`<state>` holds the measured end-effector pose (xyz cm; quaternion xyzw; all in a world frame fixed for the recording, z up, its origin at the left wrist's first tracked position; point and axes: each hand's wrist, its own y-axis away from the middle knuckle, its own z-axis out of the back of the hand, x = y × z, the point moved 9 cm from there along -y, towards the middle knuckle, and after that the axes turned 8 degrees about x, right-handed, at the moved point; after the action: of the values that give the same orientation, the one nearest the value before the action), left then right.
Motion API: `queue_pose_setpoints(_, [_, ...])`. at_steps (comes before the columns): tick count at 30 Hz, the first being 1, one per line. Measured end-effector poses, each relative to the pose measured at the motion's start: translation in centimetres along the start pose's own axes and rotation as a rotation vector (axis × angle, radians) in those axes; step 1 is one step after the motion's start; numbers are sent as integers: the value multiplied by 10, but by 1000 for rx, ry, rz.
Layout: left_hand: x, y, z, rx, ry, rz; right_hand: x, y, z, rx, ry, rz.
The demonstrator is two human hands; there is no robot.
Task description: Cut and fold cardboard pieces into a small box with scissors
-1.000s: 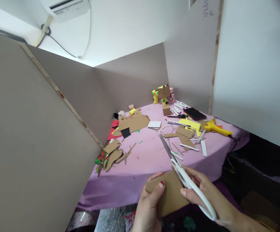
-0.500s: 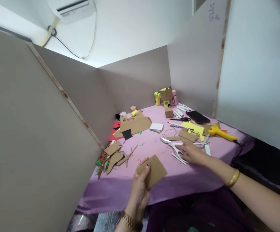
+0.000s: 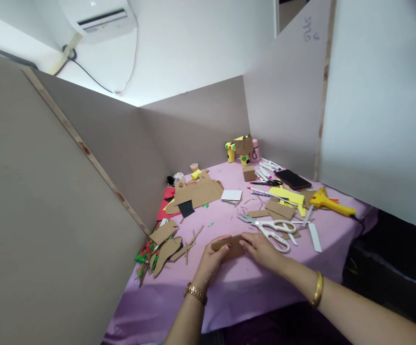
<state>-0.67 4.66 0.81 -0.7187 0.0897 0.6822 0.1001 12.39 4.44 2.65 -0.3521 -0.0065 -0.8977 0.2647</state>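
Observation:
Both hands grip a small piece of brown cardboard (image 3: pixel 232 247) above the front of the table, its face tilted steeply. My left hand (image 3: pixel 212 256) is closed on its left end, thumb along the near side. At its right end, my right hand (image 3: pixel 261 249) pinches the upper edge; some of those fingers are hidden. White-handled scissors (image 3: pixel 271 226) lie just beyond my right hand with their blades apart. Brown cardboard pieces (image 3: pixel 280 210) and a white strip (image 3: pixel 315 237) rest close to the scissors.
On the left lies a heap of cardboard scraps (image 3: pixel 167 250). A yellow glue gun (image 3: pixel 328 203) and a black phone (image 3: pixel 293 179) are at the right. Farther back stand a cardboard cube (image 3: pixel 248 173), markers (image 3: pixel 265 170) and a pink bottle (image 3: pixel 255 151). Grey panels (image 3: pixel 197 120) enclose the table.
My right hand has let go of the scissors, which now lie on the table, and has moved left onto the cardboard. My left hand has raised the cardboard and tipped it.

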Motion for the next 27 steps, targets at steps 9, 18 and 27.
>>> queue_pose_setpoints(9, [-2,28,12,-184,-201,-195,-3,4,-4,-9,-24,10])
queue_pose_setpoints(18, [-4,35,8,-213,-406,-198,-4,6,-9,-82,-55,-4])
queue_pose_setpoints(27, [-17,36,7,-227,-386,-230,-2,10,-8,-117,-103,11])
